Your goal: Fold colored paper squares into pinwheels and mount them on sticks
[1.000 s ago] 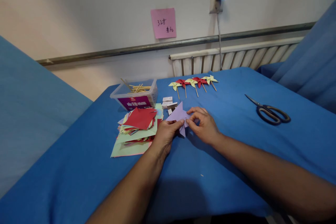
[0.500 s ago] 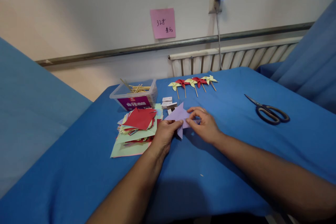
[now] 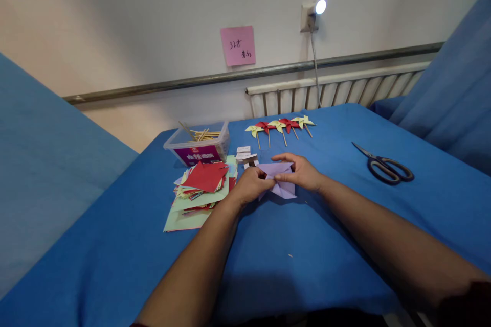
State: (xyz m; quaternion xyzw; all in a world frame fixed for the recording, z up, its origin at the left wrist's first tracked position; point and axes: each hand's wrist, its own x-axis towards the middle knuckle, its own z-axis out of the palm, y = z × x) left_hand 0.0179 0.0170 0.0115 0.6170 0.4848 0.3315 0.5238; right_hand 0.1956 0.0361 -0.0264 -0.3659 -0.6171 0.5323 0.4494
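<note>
A folded purple paper pinwheel (image 3: 283, 189) is held between my two hands above the blue-covered table. My left hand (image 3: 251, 184) grips its left side, thumb pressed near the middle of the paper. My right hand (image 3: 301, 171) pinches the right side, with the thumb on the front and the fingers behind the upper edge. Both thumbs come close together at the centre; anything between them is too small to make out. Just behind my left hand stand small white boxes (image 3: 244, 152), one with its flap up.
Several red and yellow pinwheels on sticks (image 3: 286, 126) lie at the back. A plastic tub (image 3: 224, 143) of wooden sticks stands left, behind stacked coloured paper (image 3: 205, 178). Black-handled scissors (image 3: 383, 166) lie at right. A radiator (image 3: 341, 87) runs along the wall.
The purple paper has turned, its upright point no longer showing and a flatter face toward me. Both hands have shifted slightly, my left thumb moving nearer the centre. The camera view has tilted upward.
</note>
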